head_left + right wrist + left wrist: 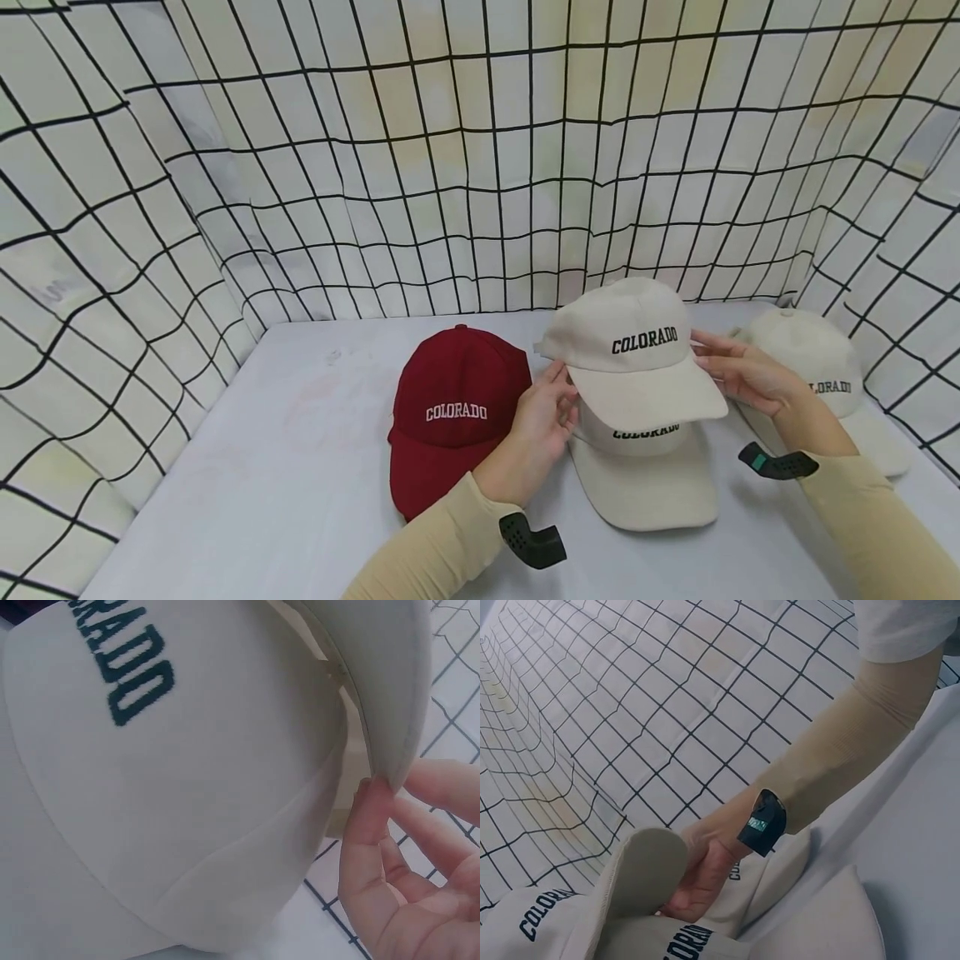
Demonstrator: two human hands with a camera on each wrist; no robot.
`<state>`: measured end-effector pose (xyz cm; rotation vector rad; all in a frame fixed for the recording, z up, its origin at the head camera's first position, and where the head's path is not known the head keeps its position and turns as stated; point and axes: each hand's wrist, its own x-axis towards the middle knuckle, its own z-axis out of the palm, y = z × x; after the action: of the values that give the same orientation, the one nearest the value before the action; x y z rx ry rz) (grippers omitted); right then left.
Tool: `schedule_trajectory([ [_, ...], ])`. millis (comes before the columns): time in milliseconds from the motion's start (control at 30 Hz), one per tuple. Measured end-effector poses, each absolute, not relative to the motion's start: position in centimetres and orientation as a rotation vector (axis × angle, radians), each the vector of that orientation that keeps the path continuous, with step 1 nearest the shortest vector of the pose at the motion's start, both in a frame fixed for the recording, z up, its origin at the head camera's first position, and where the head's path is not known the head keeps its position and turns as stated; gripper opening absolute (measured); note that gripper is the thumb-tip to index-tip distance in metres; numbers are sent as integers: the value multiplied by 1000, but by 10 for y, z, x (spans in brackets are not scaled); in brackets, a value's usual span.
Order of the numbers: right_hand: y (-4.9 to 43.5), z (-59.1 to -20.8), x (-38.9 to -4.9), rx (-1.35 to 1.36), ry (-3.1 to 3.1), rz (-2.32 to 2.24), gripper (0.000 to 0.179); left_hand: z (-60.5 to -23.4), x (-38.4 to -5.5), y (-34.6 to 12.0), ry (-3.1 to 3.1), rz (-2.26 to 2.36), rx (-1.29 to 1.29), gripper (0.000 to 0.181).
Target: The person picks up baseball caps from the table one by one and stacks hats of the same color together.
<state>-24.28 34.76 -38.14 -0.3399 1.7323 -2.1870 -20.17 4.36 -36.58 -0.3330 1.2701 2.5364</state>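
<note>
Both hands hold up an off-white cap (600, 325) with dark COLORADO lettering, its brim tilted toward me. The left hand (540, 412) grips it at the left end of the brim, thumb and fingers at the edge. On the opposite side, the right hand (750, 375) pinches the brim's right end. In the right wrist view, fingertips close on the edge of the raised brim (394, 697). Under the held cap lies a second off-white cap (645, 492), its crown partly covered.
A dark red cap (450, 375) lies to the left, partly behind the left wrist. Another off-white cap (802, 350) sits at the right, overlapped by the right arm. Black netting (510, 183) over pale walls encloses the white table (277, 467).
</note>
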Motion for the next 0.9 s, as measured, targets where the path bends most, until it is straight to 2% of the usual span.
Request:
schedule_trajectory([
  [600, 341, -380, -238, -321, 1593, -2247, 42, -379, -196, 52, 1001, 2721, -493, 51],
  [900, 341, -381, -235, -264, 1572, -2247, 39, -378, -191, 51, 964, 2714, -491, 50],
])
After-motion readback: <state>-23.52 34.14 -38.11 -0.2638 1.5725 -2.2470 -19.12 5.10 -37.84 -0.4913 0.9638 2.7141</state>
